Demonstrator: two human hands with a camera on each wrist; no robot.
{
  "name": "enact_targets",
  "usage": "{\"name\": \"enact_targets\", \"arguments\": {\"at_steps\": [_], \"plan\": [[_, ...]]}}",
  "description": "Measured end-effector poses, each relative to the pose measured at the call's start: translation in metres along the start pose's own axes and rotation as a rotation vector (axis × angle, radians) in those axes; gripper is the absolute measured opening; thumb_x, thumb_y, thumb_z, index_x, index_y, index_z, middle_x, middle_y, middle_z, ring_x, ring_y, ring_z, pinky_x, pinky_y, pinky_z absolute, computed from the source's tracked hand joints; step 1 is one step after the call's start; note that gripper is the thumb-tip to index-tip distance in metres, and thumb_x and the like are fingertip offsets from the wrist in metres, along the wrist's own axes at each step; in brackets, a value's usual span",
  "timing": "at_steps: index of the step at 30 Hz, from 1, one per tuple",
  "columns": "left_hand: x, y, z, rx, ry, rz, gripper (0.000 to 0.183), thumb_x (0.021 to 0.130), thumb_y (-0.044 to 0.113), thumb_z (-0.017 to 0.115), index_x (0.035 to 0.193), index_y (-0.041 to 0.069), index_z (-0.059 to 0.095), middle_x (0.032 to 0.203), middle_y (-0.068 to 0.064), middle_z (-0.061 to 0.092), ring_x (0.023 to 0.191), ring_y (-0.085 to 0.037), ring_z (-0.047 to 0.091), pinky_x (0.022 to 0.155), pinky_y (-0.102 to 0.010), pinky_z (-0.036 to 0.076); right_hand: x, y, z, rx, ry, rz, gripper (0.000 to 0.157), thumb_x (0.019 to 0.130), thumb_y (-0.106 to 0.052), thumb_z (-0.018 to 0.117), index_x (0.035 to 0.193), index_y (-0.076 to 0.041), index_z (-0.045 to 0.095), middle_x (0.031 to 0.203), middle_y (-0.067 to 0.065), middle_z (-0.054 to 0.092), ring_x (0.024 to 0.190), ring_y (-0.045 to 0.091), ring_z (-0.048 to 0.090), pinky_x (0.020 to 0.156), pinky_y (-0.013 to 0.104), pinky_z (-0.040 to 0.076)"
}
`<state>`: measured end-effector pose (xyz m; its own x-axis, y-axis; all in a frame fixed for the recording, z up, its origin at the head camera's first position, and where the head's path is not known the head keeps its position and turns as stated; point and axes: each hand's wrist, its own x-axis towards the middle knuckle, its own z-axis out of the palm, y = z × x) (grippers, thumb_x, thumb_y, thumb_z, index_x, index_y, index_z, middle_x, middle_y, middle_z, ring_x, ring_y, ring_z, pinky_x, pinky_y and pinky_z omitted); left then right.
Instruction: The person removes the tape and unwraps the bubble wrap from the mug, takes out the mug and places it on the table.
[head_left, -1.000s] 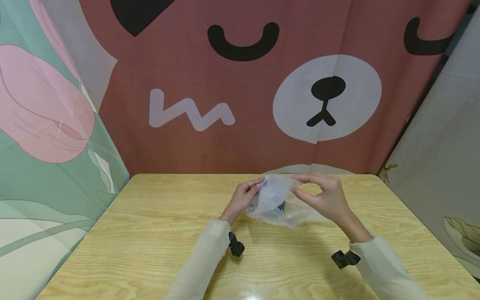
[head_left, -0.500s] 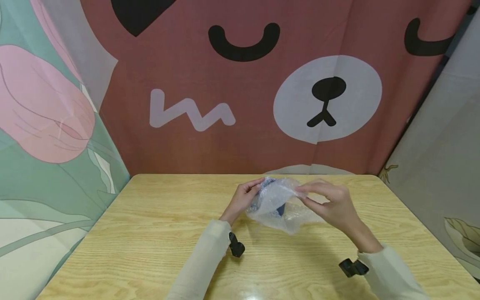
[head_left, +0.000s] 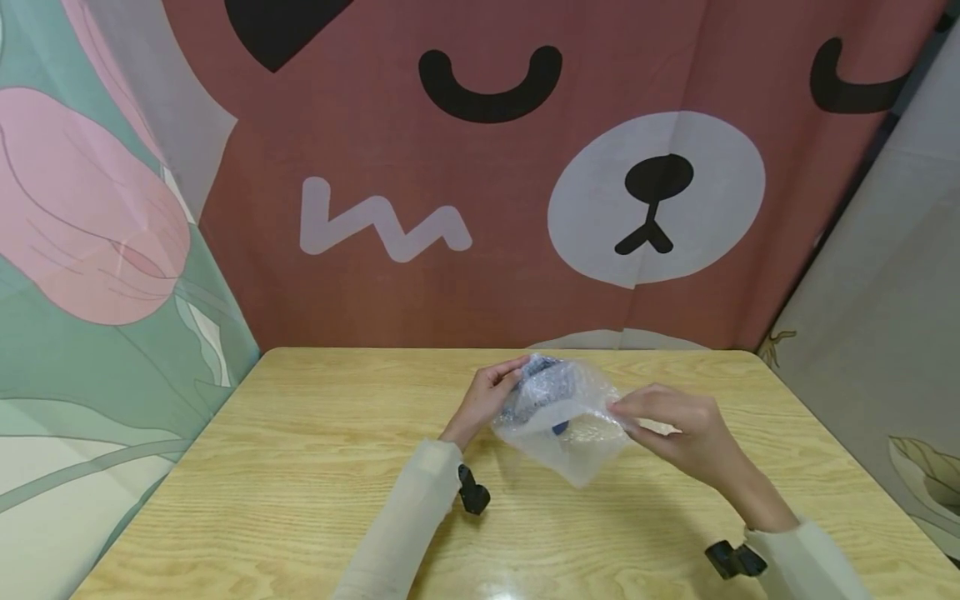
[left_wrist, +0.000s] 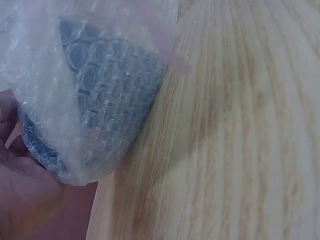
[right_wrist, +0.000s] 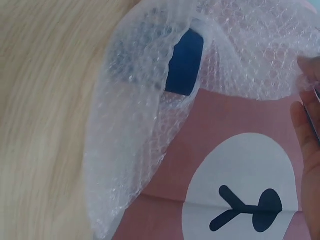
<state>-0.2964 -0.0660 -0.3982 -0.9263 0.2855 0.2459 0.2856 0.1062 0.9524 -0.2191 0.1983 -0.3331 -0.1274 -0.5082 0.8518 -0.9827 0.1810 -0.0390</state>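
A sheet of bubble wrap (head_left: 581, 457) is folded loosely round a dark blue object (right_wrist: 186, 65) over the far half of the table. In the right wrist view a flat, straight-edged end of that object shows through the opening; its kind stays hidden by the wrap. My left hand (head_left: 486, 402) grips the wrapped bundle at its left side, thumb toward me. The left wrist view shows the blue surface (left_wrist: 112, 75) behind the bubbles. With thumb and fingertips, my right hand (head_left: 681, 432) pinches the right edge of the wrap and holds it away from the object.
The wood-grain table (head_left: 300, 500) has its far edge right behind the bundle. A reddish curtain (head_left: 390, 300) with a bear face hangs beyond it, with other printed cloths at both sides. Small black cameras (head_left: 474, 490) sit at each wrist.
My right hand has moved right and toward me, first closing on the wrap's edge and then drawing it outward. The flap has opened downward. My left hand has stayed in place.
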Motion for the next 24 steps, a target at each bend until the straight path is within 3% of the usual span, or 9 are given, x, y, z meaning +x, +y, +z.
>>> {"name": "enact_targets", "arguments": {"at_steps": [7,15,19,21,24], "plan": [[0.012,-0.026,0.001,0.030,0.030,0.021,0.034,0.103,0.012,0.048,0.135,0.007,0.058,0.139,-0.007,0.053,0.130,-0.022,0.044,0.103,-0.038,0.039,-0.016,-0.003,-0.004,0.012,-0.061,0.014,0.028,0.098,-0.021,0.060,0.097,0.002,0.074,0.087,0.010,0.071,0.077,0.020,0.067,0.071,0.015,0.050],[0.013,-0.028,0.001,0.060,0.040,0.000,0.033,0.103,0.015,0.049,0.134,0.014,0.060,0.137,0.000,0.055,0.115,-0.011,0.052,0.086,-0.027,0.043,-0.033,-0.005,-0.008,-0.013,-0.147,0.036,0.028,0.099,-0.025,0.057,0.100,-0.004,0.075,0.092,0.005,0.071,0.082,0.018,0.067,0.072,0.014,0.050],[0.013,-0.028,0.001,0.045,0.035,-0.007,0.033,0.103,0.015,0.049,0.135,0.015,0.060,0.138,0.002,0.054,0.110,-0.008,0.052,0.086,-0.025,0.042,-0.037,-0.008,-0.009,-0.005,-0.183,0.049,0.028,0.099,-0.026,0.056,0.103,-0.005,0.074,0.094,0.004,0.071,0.085,0.016,0.067,0.075,0.015,0.050],[0.013,-0.029,0.001,0.040,0.035,-0.006,0.034,0.103,0.015,0.049,0.135,0.014,0.059,0.138,0.001,0.054,0.102,-0.012,0.053,0.081,-0.028,0.040,-0.038,-0.009,-0.010,-0.005,-0.196,0.049,0.028,0.099,-0.026,0.056,0.103,-0.005,0.074,0.095,0.004,0.071,0.086,0.016,0.067,0.075,0.015,0.050],[0.013,-0.030,0.001,0.033,0.033,0.000,0.034,0.103,0.014,0.049,0.135,0.012,0.059,0.139,-0.002,0.053,0.107,-0.015,0.053,0.080,-0.030,0.039,-0.040,-0.011,-0.011,-0.020,-0.213,0.036,0.029,0.100,-0.026,0.054,0.103,-0.005,0.074,0.095,0.004,0.071,0.086,0.016,0.067,0.076,0.015,0.050]]}}
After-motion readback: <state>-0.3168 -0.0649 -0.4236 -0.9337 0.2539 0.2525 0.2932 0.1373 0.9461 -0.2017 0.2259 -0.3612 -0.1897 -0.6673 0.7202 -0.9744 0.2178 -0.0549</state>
